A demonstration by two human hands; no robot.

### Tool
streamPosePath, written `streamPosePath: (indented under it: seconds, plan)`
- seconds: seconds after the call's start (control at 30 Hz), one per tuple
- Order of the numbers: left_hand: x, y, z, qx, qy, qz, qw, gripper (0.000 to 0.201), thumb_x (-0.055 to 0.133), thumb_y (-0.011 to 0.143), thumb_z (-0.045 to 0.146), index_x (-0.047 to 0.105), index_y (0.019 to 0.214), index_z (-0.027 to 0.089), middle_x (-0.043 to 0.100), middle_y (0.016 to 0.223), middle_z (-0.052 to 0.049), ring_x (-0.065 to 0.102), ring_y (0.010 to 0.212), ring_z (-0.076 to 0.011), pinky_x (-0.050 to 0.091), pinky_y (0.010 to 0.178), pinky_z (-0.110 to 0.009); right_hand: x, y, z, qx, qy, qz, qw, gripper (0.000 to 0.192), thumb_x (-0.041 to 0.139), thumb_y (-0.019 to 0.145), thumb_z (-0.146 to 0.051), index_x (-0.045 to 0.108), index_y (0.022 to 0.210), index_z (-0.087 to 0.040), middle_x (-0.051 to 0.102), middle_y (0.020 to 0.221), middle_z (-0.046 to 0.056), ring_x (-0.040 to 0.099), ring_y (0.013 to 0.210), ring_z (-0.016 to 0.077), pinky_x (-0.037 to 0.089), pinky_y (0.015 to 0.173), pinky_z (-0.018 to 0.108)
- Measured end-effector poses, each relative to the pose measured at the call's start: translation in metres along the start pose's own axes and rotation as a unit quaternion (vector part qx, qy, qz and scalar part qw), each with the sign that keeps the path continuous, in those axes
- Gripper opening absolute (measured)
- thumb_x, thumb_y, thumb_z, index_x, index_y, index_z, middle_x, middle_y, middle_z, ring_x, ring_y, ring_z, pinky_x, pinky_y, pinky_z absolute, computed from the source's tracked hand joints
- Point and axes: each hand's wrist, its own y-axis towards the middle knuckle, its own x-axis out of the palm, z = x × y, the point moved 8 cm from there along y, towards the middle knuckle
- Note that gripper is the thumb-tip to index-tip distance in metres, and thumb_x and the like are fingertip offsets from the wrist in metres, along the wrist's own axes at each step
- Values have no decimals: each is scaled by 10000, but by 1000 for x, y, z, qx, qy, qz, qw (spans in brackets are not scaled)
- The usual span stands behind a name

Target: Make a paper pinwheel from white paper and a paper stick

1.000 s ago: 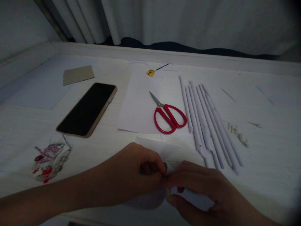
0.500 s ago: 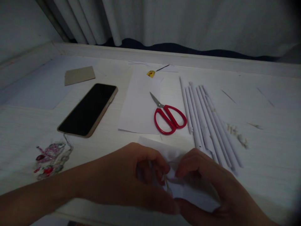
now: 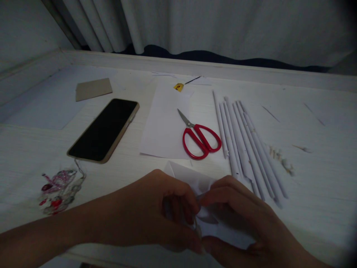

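Far left, near edge of the white table (image 3: 306, 178): a small red and clear bead trinket (image 3: 57, 190) on a thin cord. Behind it a phone (image 3: 104, 128), screen up and dark, lying at an angle. Beyond the phone, a brown card piece (image 3: 93, 88).

Left hand (image 3: 152, 208): comes in from the lower left, knuckles up, fingers curled down and inward. Thumb and fingertips are pressed together on the near left edge of the paper sheet (image 3: 192, 178). Pinch point sits at the hand's right side, right against the other hand.

Paper sheet: white, small, lies on the table at centre bottom, between and under both hands. Its far corner sticks out past the knuckles, pointing away from the person. Near part shows below the fingers, between the two thumbs. Middle of the sheet is hidden by the fingers, so its fold or roll state is unclear.

Right hand (image 3: 245, 219): comes in from the lower right, fingers curled, tips meeting the left fingertips on the sheet. Thumb lies under, along the near edge. Also a pinch on the paper, not spread.

Behind the hands: a flat white sheet (image 3: 164, 123), then red-handled scissors (image 3: 199, 136), blades closed, tip pointing away and left. Small yellow scrap (image 3: 178, 86) further back. Right of the scissors, a row of rolled paper sticks (image 3: 245, 145) lying side by side, touching, well clear of the fingers. Curtain (image 3: 195, 26) at the back.
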Motion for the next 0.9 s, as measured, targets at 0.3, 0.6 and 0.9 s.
streamPosePath:
  seconds: [0.3,0.6,0.9]
  plan:
    - [1,1,-2,2,-11,-3,1000,256,720,604,353,619,772,189,601,639,47,557,609,-97,425,529,-152,-1,4,0,-6,-23,-21,999,394,719,613,-123,513,924,-251,523,853,-19,540,761,114,459,618,183]
    - [-1,-1,10,46,51,0,998,264,719,602,360,590,759,190,544,635,70,514,572,-72,400,492,-136,1,3,0,57,-24,-67,996,250,639,717,-134,513,900,-250,584,793,-49,552,631,78,444,475,129]
    - [-7,-9,30,152,186,86,967,352,691,619,458,590,890,258,535,642,87,492,534,-54,375,463,-115,-7,1,1,31,-22,9,999,214,558,765,-128,500,918,-266,612,730,-68,565,543,65,472,491,130]
